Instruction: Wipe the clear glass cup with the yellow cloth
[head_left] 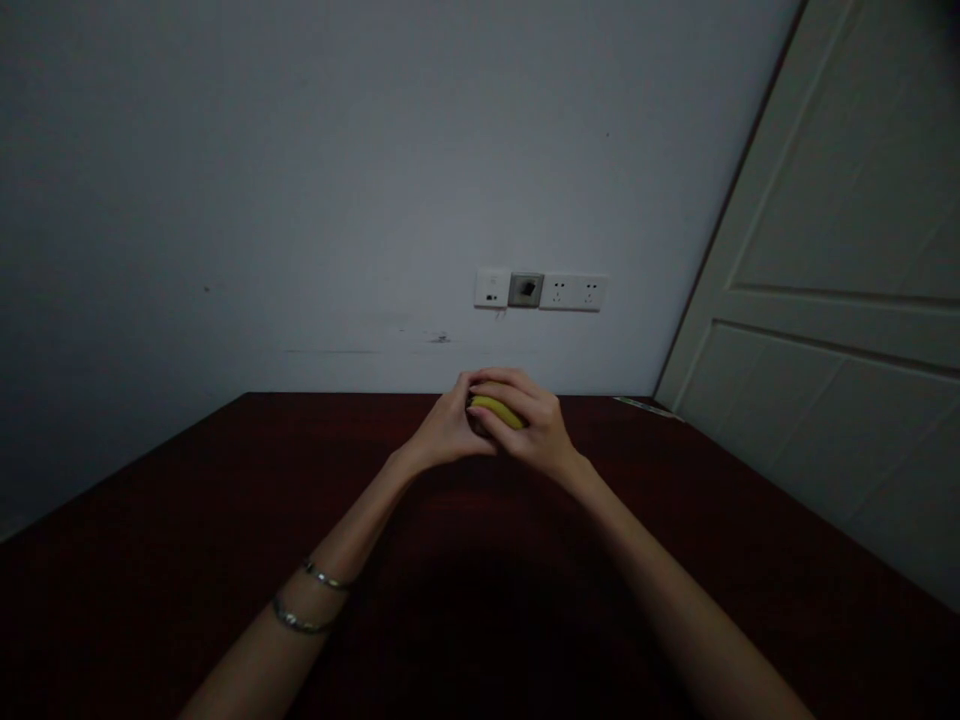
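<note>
Both of my hands meet over the far middle of a dark red table. My left hand and my right hand are closed together around a small yellow object; only a curved yellow strip of it shows between the fingers. I cannot make out what the object is. Two thin silver bangles sit on my left forearm. The room is dim.
A grey-white wall stands just behind the table, with a row of white power sockets above my hands. A cream panelled door borders the table's right side.
</note>
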